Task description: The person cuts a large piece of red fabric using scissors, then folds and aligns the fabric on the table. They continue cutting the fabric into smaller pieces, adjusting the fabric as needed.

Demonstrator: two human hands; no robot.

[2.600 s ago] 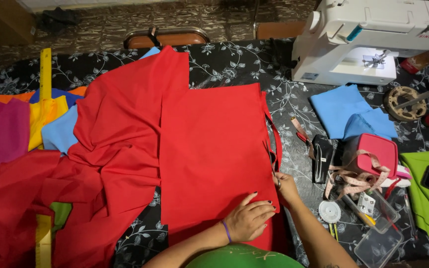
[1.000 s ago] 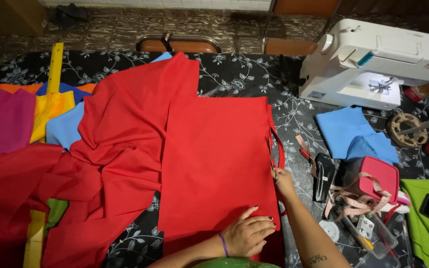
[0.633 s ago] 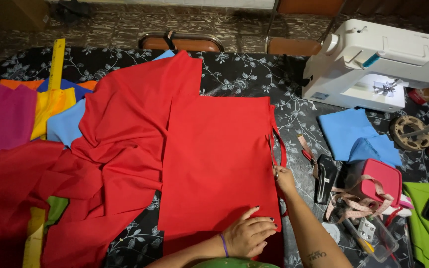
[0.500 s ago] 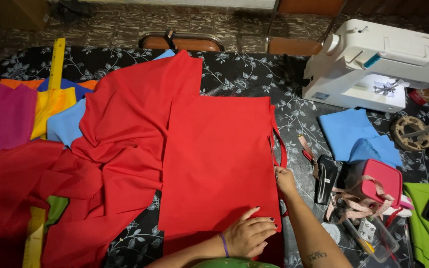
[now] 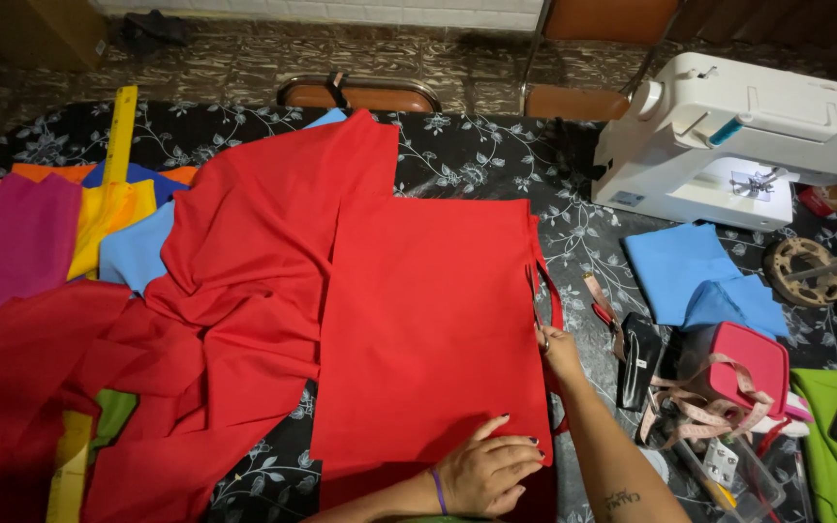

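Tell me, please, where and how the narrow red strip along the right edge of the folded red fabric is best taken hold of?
Probably at its free far end, pinched from the right. The red strip already stands apart from the red fabric there, while nearer in the right hand covers it and the left hand pins the panel flat.

Both arms are bare, with no sleeves on them. The left hand point(image 5: 491, 470) has dark polish on its fingernails. A thin purple band goes around the left wrist. The right hand point(image 5: 559, 351) wears a small ring on one finger. The right forearm has a small dark tattoo on it, low down near the bottom edge of the picture; it is too small to make out. Both forearms come in from the bottom of the picture.
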